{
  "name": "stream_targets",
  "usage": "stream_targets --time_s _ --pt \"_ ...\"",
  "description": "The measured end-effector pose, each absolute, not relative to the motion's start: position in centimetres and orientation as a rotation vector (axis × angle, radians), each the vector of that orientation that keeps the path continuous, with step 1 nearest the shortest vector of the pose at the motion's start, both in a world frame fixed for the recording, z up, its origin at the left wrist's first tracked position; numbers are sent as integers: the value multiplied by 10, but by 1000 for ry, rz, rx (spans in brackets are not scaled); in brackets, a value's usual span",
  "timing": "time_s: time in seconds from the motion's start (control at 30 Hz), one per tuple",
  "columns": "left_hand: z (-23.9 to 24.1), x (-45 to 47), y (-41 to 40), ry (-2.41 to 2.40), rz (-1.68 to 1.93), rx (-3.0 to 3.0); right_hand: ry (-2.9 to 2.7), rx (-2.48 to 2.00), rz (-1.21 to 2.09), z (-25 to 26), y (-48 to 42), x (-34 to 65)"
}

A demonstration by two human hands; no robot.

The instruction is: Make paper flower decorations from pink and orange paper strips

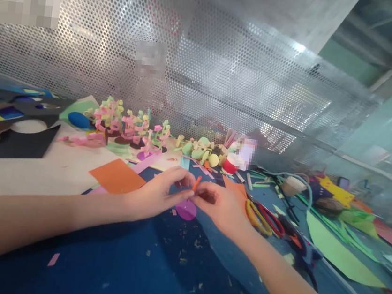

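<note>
A small orange paper strip (196,183) stands upright between my two hands over the middle of the table. My left hand (165,188) pinches it from one side with thumb and fingers. From the other side, my right hand (223,206) closes thumb and fingertips at its lower end. Just below the fingertips lies a purple paper circle (187,210) on the blue tabletop. An orange paper sheet (116,175) lies beside my left wrist. Close to my right hand are scissors with a yellow handle (258,218) and scissors with a red handle (274,222).
Pink and green paper flower pieces (134,128) stand along the back, before a perforated metal panel (123,39). A red-and-white container (230,163) is behind my hands. Black cut paper (46,141) lies left. A green sheet (335,255) and a dark glue gun (306,254) are right.
</note>
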State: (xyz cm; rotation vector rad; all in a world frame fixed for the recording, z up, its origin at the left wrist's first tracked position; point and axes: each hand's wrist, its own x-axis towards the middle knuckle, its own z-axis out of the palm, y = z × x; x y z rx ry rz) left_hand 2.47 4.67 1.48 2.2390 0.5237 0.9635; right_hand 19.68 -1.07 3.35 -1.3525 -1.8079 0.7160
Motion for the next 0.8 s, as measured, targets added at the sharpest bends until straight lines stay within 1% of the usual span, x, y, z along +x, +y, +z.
stream_targets --time_s 0.17,0.27,0.43,0.8 --pt "2 22 45 705 750 2339 -1646 -1378 667 7 -14 215" --pt "-1 23 46 689 720 2457 -1683 -1343 696 -1 -14 218" --pt "-1 23 47 646 674 2480 -1807 -1344 699 0 -14 216" --pt "-2 24 50 617 663 2471 -1876 -1353 656 -2 -14 218"
